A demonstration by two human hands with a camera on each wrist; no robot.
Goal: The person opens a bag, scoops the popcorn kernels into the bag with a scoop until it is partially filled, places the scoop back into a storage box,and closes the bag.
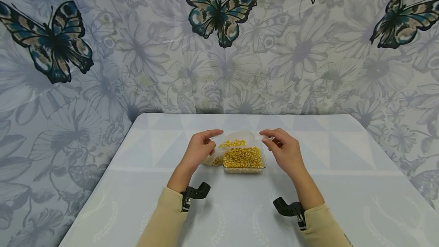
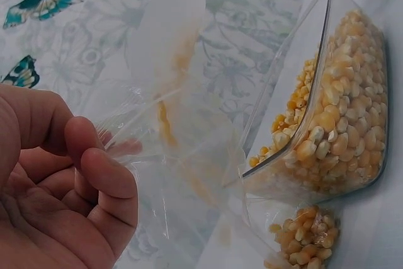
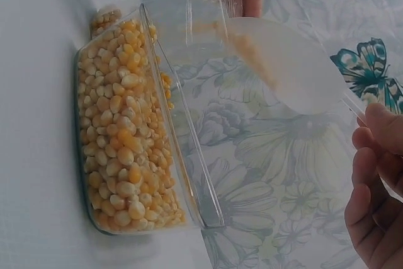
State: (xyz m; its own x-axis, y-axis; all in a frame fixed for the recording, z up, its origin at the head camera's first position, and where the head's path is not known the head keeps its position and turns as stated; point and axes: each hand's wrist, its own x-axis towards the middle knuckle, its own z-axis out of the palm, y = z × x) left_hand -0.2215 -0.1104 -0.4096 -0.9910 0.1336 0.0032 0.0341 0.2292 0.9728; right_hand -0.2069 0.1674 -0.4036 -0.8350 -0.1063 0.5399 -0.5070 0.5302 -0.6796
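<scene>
My right hand pinches the thin handle of a translucent white scoop. The scoop is held above the glass container, tilted toward the left, with yellow corn kernels in its bowl. Between the thumb and fingers of my left hand is the edge of a clear plastic bag. The scoop's tip overlaps the bag's mouth in both wrist views. A small heap of kernels lies at the bottom of the bag, beside the container. Many more kernels fill most of the container.
The container and bag stand on a pale table with a geometric pattern. Behind its far edge hangs a floral backdrop with large butterflies. Black wrist mounts sit on both forearms, at the ends of the beige sleeves.
</scene>
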